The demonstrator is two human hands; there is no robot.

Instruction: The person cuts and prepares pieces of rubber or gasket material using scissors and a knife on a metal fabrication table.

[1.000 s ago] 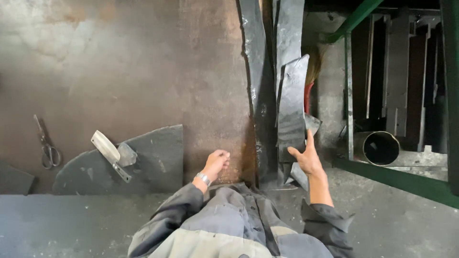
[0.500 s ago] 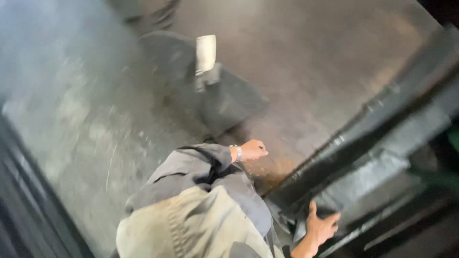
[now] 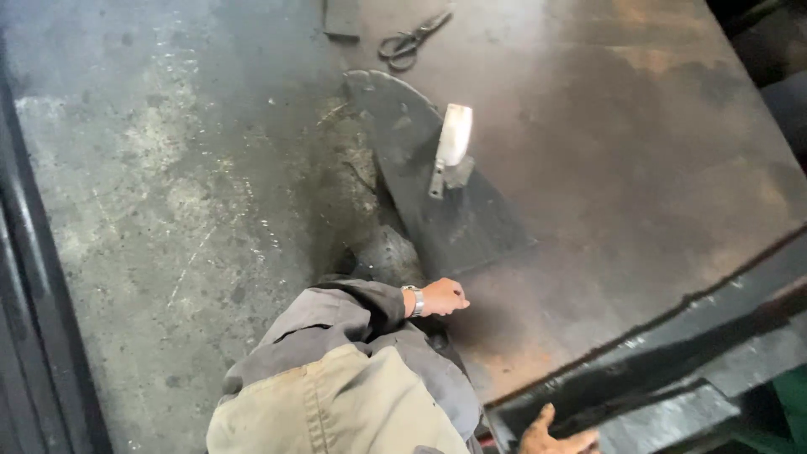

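Observation:
My left hand, with a wristwatch, hangs with its fingers curled and nothing in it, just above the rusty steel sheet. It is near the corner of a dark, fan-shaped metal plate. On that plate lies a hand tool with a pale handle. My right hand shows at the bottom edge with fingers spread, beside the end of long dark metal strips. It is partly cut off by the frame.
Metal shears and a small dark block lie at the far end of the sheet. Stained concrete floor fills the left side, bordered by a dark rail. My grey sleeve and tan trousers fill the bottom middle.
The view has swung round to the left, so the strips now lie at the lower right. My right hand has come off the upright strip and sits low. My left hand stays curled.

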